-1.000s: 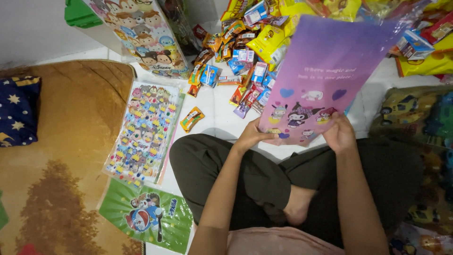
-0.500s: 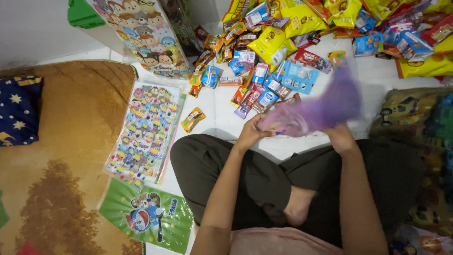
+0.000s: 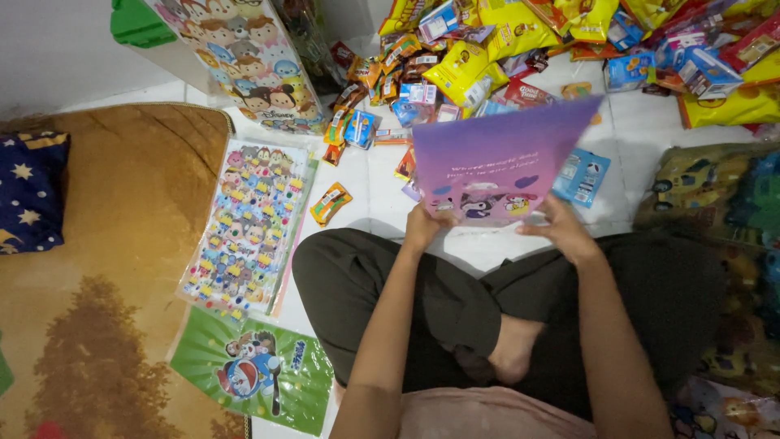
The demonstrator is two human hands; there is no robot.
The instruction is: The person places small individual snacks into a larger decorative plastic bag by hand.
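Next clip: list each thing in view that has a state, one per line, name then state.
purple bag: held up off the floor, flat, by its lower edge
left hand: gripping the bag's lower left corner
right hand: gripping the bag's lower right edge
patterned sheet: lying flat on the floor
green bag: lying flat, untouched
snack packets: heaped loosely on the floor

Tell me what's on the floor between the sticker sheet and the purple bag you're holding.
One small orange snack packet on white floor, between the sticker sheet and purple bag, in the head view.
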